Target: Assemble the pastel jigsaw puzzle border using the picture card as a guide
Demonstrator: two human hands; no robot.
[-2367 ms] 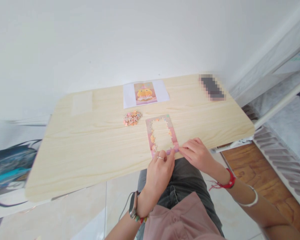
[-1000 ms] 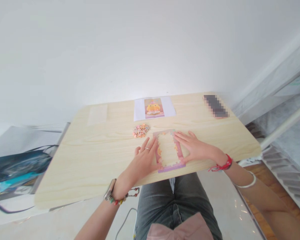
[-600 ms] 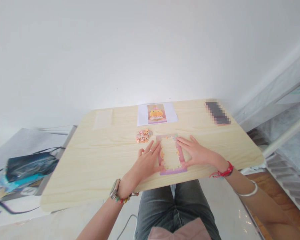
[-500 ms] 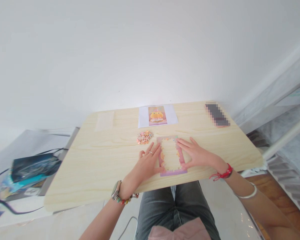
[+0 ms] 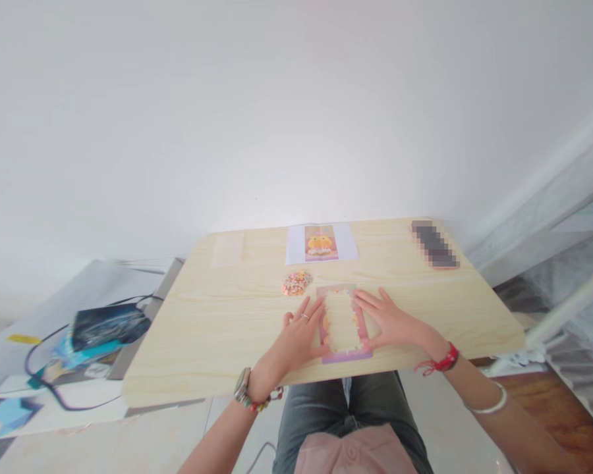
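A rectangular jigsaw puzzle border (image 5: 346, 357), pink and purple with knobbed inner edges, lies near the front edge of the table; bare wood shows inside it. My left hand (image 5: 296, 337) rests along its left side, fingers stretched out. On the opposite side my right hand (image 5: 391, 321) lies with fingers spread, its fingertips and thumb touching the right edge. Neither hand grasps anything. Just beyond the border, to the left, sits a heap of loose puzzle pieces (image 5: 297, 283). A printed sheet (image 5: 321, 243) behind it bears a picture of a yellow-orange figure.
At the table's far right lies a pixelated dark phone-like object (image 5: 435, 243). A pale translucent sheet (image 5: 228, 250) is at the far left of the wooden table (image 5: 202, 329). Bags and cables (image 5: 111, 326) clutter a lower surface to the left. A white wall (image 5: 296, 118) stands behind.
The camera view has shifted, so the table appears lower and its left part further right. Both hands stay at the sides of the puzzle border, with no clear movement against it.
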